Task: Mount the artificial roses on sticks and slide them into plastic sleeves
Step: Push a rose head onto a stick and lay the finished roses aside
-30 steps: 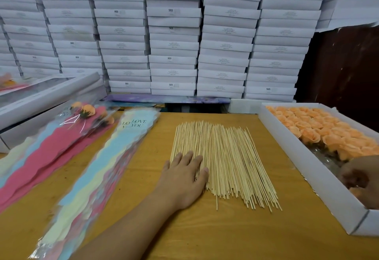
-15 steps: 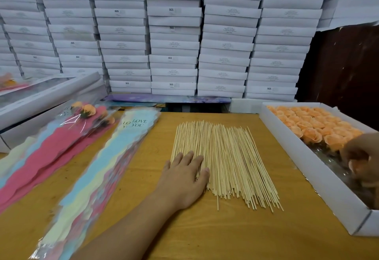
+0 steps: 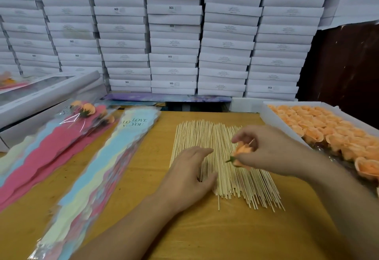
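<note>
Wooden table (image 3: 205, 235): white box (image 3: 272, 121) holds orange roses (image 3: 320, 128); right hand (image 3: 266, 151) grips one.

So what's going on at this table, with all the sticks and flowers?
A person is putting artificial roses together. Their right hand holds one orange rose above the spread pile of wooden sticks, while the left hand rests on the sticks, seemingly about to pick one. The rose is not on a stick yet. More roses fill the white box on the right, and the empty plastic sleeves lie stacked on the left.
</note>
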